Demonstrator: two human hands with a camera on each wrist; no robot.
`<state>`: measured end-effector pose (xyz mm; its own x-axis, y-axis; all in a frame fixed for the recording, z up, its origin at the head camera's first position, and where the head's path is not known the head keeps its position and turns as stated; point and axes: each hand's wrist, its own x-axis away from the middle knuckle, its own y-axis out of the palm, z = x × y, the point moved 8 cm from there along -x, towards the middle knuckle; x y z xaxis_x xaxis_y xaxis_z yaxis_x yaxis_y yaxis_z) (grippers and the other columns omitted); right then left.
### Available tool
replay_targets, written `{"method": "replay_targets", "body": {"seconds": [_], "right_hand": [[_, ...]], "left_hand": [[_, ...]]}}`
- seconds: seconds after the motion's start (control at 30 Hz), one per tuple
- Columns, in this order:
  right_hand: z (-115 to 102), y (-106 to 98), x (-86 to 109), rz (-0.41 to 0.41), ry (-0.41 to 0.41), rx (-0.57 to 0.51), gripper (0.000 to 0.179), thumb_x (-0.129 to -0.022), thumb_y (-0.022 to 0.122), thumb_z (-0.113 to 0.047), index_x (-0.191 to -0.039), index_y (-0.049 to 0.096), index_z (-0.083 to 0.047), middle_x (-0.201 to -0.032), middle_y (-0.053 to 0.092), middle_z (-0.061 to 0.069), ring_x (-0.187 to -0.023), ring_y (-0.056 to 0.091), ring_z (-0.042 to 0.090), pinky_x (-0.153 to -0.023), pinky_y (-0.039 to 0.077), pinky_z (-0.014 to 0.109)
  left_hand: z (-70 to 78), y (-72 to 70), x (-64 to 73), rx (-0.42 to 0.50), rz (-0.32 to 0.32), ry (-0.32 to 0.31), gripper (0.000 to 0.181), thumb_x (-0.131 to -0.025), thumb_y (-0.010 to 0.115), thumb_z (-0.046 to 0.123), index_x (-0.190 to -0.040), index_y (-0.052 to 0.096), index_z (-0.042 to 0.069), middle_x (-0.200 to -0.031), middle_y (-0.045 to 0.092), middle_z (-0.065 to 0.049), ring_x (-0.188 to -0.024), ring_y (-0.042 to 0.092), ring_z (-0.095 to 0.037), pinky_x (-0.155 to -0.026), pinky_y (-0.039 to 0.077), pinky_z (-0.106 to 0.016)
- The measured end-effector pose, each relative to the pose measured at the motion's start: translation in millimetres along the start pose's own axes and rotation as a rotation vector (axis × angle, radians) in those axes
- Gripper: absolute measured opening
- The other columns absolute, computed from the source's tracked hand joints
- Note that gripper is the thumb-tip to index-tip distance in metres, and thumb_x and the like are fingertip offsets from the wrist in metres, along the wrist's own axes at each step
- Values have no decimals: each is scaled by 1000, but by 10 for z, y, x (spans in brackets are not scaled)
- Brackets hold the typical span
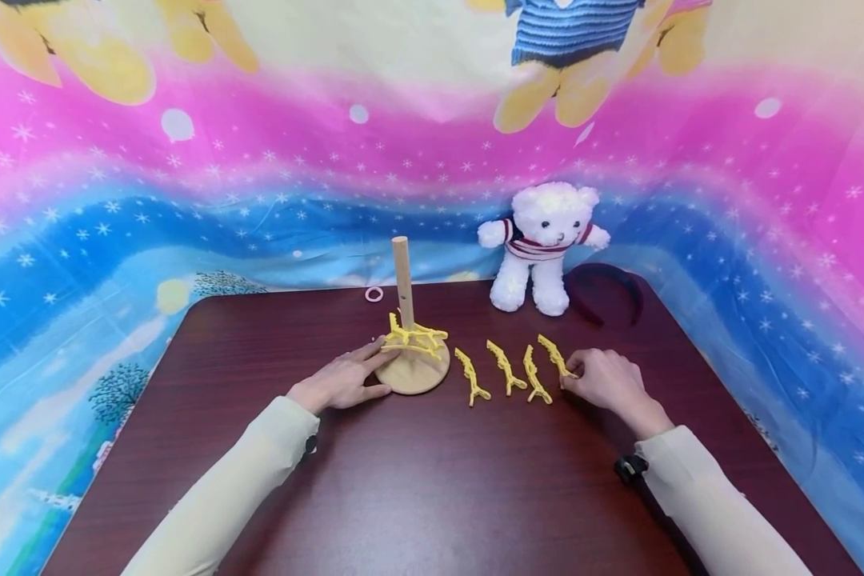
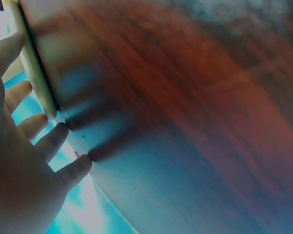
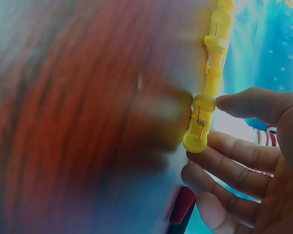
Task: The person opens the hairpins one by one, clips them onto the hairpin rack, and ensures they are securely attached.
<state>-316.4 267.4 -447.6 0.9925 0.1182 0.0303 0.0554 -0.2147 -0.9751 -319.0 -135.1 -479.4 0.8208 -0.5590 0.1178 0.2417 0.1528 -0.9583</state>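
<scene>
A wooden stand with an upright post and round base is left of the table's middle. Several yellow alligator hair clips lie around the foot of the post. With its fingers spread and fairly straight, my left hand touches the left edge of the base. To the right, three yellow clips lie in a row on the table. At the row's right end, my right hand pinches the tail of another yellow hair clip, its small spring showing in the right wrist view.
A white teddy bear in a striped top sits at the back edge. Beside it stands a dark headband. Behind the post lies a small pale pink ring. A printed cloth hangs around the dark wooden table.
</scene>
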Motion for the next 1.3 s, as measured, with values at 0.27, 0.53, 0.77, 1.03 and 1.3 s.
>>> {"method": "replay_targets", "body": {"seconds": [0.27, 0.53, 0.77, 1.03, 1.3], "right_hand": [[63, 25, 19, -41, 26, 5, 46, -78, 78, -54, -103, 75, -15, -85, 71, 1, -68, 58, 19, -51, 42, 35], [96, 50, 7, -65, 31, 23, 41, -78, 79, -50, -99, 74, -15, -77, 65, -1, -65, 54, 19, -50, 40, 35], [118, 76, 0, -77, 43, 26, 41, -77, 79, -51, -96, 73, -15, -76, 64, -1, -65, 54, 19, -51, 39, 35], [157, 54, -8, -71, 51, 10, 35, -79, 78, -47, -91, 71, -15, -72, 61, 0, -63, 52, 20, -50, 37, 34], [137, -53, -9, 15, 4, -23, 40, -82, 78, -42, -107, 75, -10, -91, 73, 8, -69, 60, 21, -52, 47, 37]], "left_hand": [[17, -15, 39, 3, 19, 12, 72, -98, 58, 47, -159, 27, 26, -167, 19, -16, -148, 34, -38, -115, 34, -60], [-2, 19, 73, -10, 5, 4, 72, -99, 56, 50, -160, 26, 25, -168, 17, -12, -151, 30, -34, -117, 33, -58], [8, 21, 97, -20, 5, 21, 72, -98, 57, 50, -159, 28, 24, -167, 19, -14, -150, 32, -35, -116, 34, -59], [-2, 39, 109, -27, 4, 27, 73, -98, 57, 52, -159, 28, 26, -167, 19, -14, -149, 33, -36, -116, 35, -59], [-8, 48, 102, -19, 1, 18, 76, -96, 57, 56, -159, 27, 26, -168, 17, -12, -150, 32, -35, -117, 33, -59]]}}
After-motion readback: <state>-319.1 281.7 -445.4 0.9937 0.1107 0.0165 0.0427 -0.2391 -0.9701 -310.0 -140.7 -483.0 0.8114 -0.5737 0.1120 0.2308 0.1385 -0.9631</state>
